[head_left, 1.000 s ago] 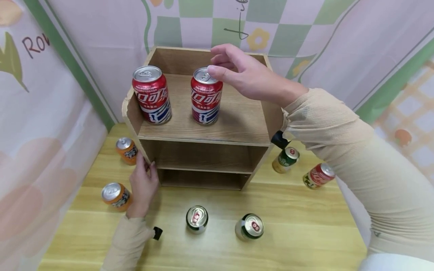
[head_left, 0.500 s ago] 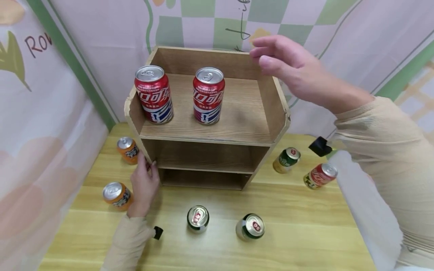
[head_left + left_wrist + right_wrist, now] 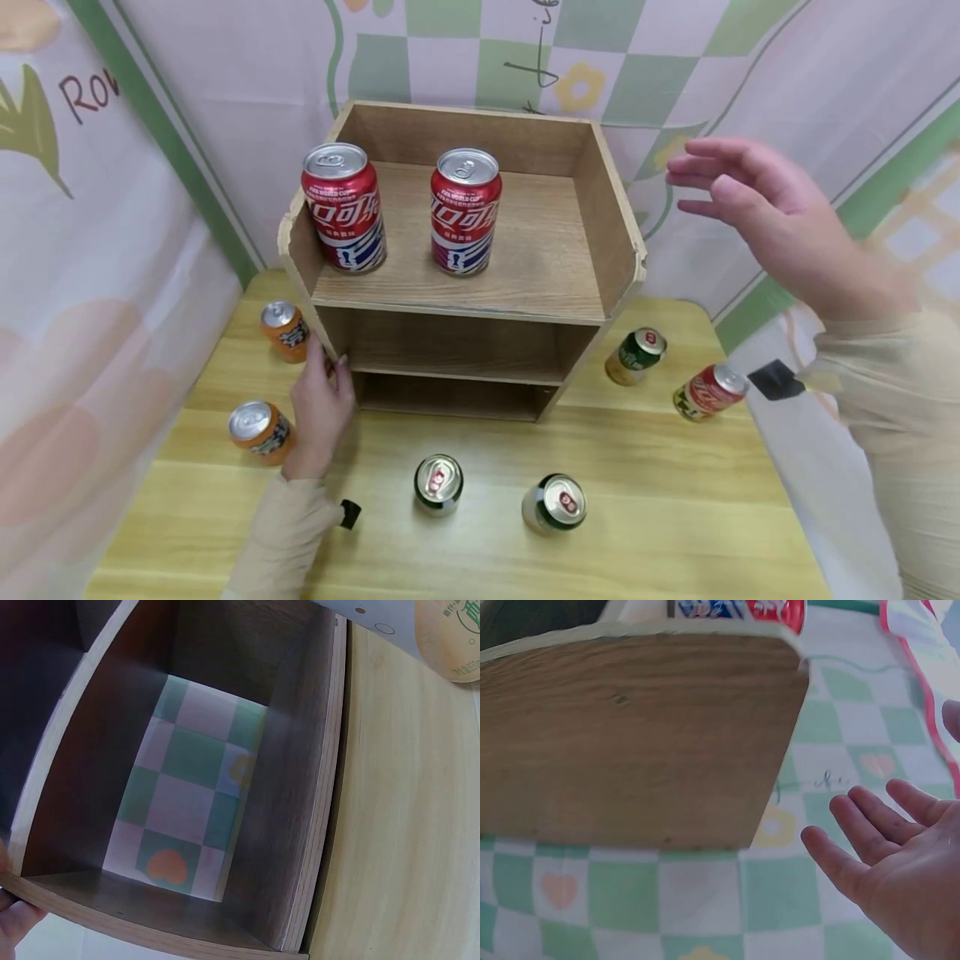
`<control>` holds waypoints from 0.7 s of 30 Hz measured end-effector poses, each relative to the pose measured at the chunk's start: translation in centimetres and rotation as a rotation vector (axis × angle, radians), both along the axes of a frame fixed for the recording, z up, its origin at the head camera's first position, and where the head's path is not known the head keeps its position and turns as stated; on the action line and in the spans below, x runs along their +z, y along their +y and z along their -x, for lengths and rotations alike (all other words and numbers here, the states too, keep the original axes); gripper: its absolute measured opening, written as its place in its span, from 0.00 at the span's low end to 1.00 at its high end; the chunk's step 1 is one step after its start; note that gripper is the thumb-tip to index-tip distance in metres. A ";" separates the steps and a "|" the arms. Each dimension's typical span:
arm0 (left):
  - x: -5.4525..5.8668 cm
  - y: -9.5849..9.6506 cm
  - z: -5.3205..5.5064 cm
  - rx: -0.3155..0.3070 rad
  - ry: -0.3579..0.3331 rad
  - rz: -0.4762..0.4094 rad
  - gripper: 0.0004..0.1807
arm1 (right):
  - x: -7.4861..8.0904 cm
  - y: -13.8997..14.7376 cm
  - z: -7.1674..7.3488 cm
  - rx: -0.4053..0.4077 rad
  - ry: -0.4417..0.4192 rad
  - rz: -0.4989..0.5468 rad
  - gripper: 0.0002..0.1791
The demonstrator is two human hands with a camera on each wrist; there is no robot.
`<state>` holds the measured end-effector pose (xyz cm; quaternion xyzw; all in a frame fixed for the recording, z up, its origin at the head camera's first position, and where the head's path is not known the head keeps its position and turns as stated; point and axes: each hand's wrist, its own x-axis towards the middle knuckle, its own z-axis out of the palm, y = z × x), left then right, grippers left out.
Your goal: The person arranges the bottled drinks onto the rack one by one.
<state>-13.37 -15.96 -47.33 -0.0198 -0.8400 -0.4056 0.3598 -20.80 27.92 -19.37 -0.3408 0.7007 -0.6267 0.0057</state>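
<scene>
A small wooden shelf (image 3: 480, 308) stands on the table. Two red cola cans stand upright on its top tier: one, the left cola can (image 3: 345, 208), near the left side wall, the other cola can (image 3: 465, 212) close to the middle. My left hand (image 3: 321, 412) grips the front edge of the shelf's left side panel, fingers outside and thumb inside. In the left wrist view only parts of that hand (image 3: 19, 922) show at the lower left corner. Off to the right of the shelf, my right hand (image 3: 772, 221) hovers in the air with fingers extended, holding nothing.
Two orange cans (image 3: 261, 432) stand left of the shelf. In front are two green-and-gold cans (image 3: 553, 504). To the right stand a green can (image 3: 635, 356) and a red can (image 3: 709, 392). Behind hangs a patterned curtain (image 3: 517, 67).
My right hand has drawn away from the middle cola can, moving right past the shelf's right wall. The left hand keeps its grip on the side panel, and the cans stay put.
</scene>
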 end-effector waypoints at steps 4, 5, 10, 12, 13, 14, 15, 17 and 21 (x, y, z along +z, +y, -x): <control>0.0 0.0 0.0 0.009 -0.003 0.007 0.24 | -1.5 1.5 -0.2 -0.035 -0.005 0.040 0.21; 0.0 0.1 0.1 0.012 -0.003 0.009 0.24 | -1.8 1.9 -0.2 -0.051 -0.009 0.039 0.21; -0.1 0.0 0.2 0.021 -0.004 0.010 0.23 | -3.5 3.9 -0.2 -0.163 -0.033 -0.022 0.21; -0.2 0.0 0.2 0.021 -0.006 0.005 0.23 | -4.4 5.0 -0.1 -0.245 -0.041 -0.106 0.21; -0.2 0.0 0.2 0.020 -0.007 0.001 0.23 | -4.9 5.6 0.0 -0.296 -0.033 -0.163 0.21; -0.2 0.0 0.2 0.022 -0.006 0.001 0.24 | -5.4 6.1 0.1 -0.346 -0.029 -0.223 0.21; -0.2 0.0 0.2 0.020 -0.003 -0.001 0.24 | -6.1 6.7 0.2 -0.394 -0.026 -0.285 0.21; -0.1 0.0 0.2 0.015 0.001 -0.002 0.24 | -7.4 7.7 0.1 -0.477 -0.028 -0.386 0.21; 0.0 -0.1 0.2 0.009 0.010 0.013 0.23 | -10.4 9.9 0.0 -0.568 -0.039 -0.454 0.21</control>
